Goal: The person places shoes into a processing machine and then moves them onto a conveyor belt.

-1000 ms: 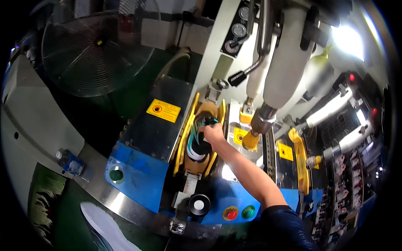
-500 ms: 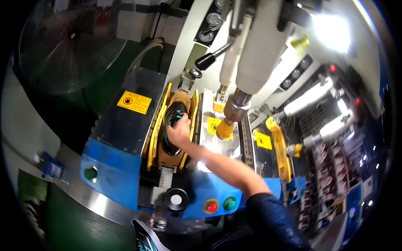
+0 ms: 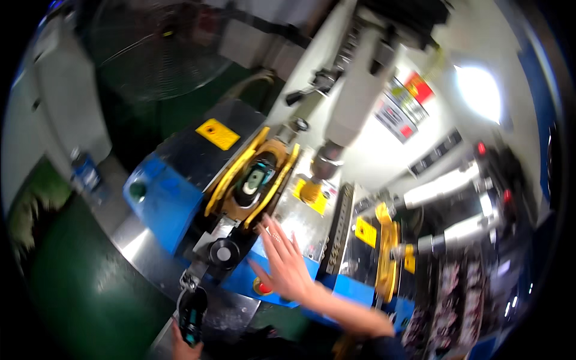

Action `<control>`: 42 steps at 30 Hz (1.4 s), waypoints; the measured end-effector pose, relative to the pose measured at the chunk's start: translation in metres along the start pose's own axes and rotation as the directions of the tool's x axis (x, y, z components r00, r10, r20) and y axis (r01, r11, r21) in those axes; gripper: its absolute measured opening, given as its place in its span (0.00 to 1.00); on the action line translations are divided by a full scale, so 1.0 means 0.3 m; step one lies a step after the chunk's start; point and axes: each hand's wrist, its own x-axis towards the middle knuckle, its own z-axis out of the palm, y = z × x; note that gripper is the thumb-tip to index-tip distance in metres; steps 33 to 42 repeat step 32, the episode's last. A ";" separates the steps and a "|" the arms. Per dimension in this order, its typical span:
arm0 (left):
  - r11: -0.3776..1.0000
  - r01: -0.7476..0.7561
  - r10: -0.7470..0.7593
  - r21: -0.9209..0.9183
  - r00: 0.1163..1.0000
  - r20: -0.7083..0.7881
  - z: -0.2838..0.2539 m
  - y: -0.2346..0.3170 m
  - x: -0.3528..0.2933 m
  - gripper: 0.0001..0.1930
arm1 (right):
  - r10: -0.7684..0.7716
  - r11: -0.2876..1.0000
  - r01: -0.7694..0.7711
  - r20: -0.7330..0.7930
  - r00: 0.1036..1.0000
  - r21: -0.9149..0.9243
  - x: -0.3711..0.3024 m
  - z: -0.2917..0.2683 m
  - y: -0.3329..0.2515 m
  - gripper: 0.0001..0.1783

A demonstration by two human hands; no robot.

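Observation:
My right hand (image 3: 283, 265) hangs over the front of the blue machine panel, fingers spread and empty, near a red button (image 3: 263, 287). Behind it a dark shoe (image 3: 257, 178) with a teal and pale inside sits in a brown cradle (image 3: 237, 211) between two yellow side pads (image 3: 241, 167). At the lower edge my left hand (image 3: 183, 345) grips a second shoe, a black one with teal inside (image 3: 193, 313). This shoe stands toe up, just in front of the machine's black round knob (image 3: 224, 252). The picture is smeared by motion.
A thick press arm with a yellow tip (image 3: 310, 192) hangs to the right of the cradle. A second station with yellow pads (image 3: 387, 258) stands farther right. A large fan (image 3: 165, 54) is at the far left, a bottle (image 3: 86, 171) on the metal ledge.
My right hand has let go of the shoe in the cradle and drawn back toward me, fingers opening. My left hand has come into view with the other shoe. The whole view has shifted.

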 end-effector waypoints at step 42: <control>0.750 0.447 -0.656 -0.488 0.406 -0.636 -0.214 -0.637 -1.143 0.43 | -0.309 0.276 -0.337 0.415 0.856 0.900 -0.964 0.464 -0.950 0.23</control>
